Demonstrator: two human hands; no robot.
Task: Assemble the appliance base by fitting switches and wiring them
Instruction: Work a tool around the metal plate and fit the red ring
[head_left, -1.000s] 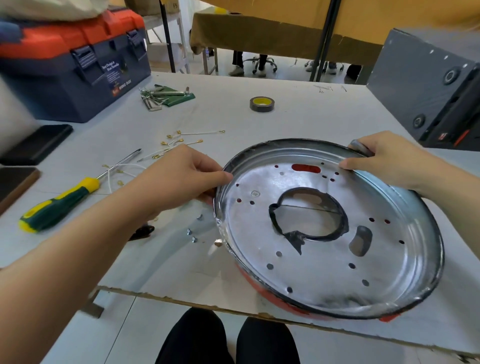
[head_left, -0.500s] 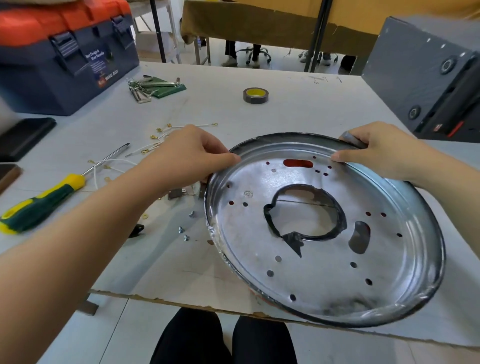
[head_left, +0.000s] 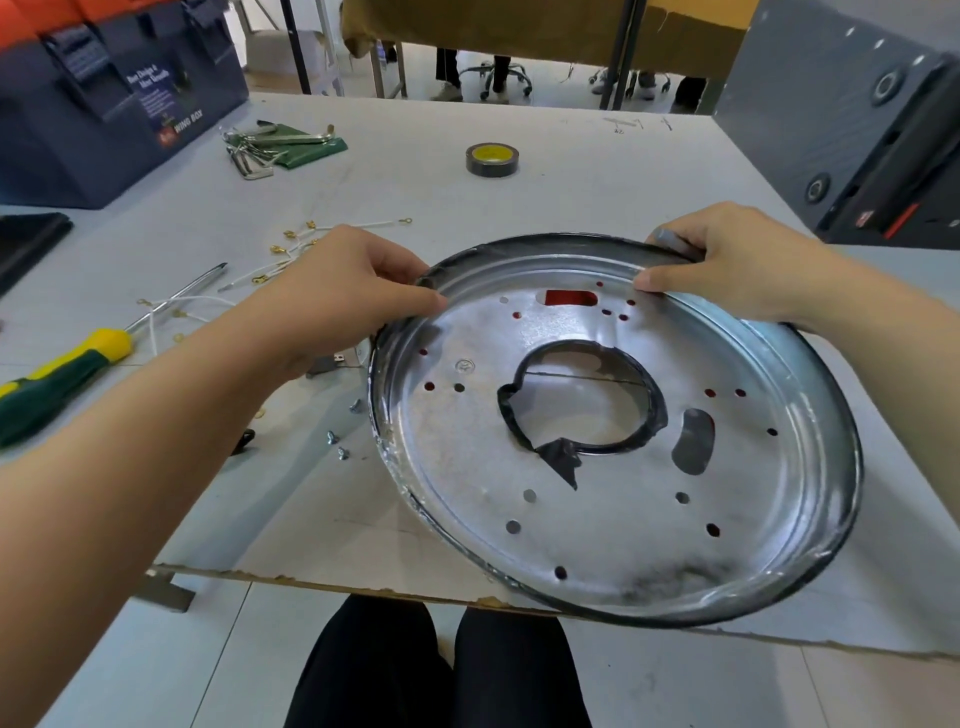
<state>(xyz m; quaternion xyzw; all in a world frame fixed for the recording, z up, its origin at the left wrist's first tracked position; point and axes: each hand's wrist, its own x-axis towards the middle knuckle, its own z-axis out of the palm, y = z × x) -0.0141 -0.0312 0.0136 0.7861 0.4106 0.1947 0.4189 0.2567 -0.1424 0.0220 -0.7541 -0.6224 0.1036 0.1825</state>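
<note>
Here both hands gripped the round metal base plate (head_left: 613, 499), which lay at the bench's (head_left: 571, 197) near edge: the left hand (head_left: 332, 296) pinched its far-left rim, the right hand (head_left: 727, 260) its far rim. A screwdriver (head_left: 57, 374) lay well left.

Both forearms are bare, no sleeves showing, and the legs (head_left: 441, 670) wear plain black trousers.
</note>
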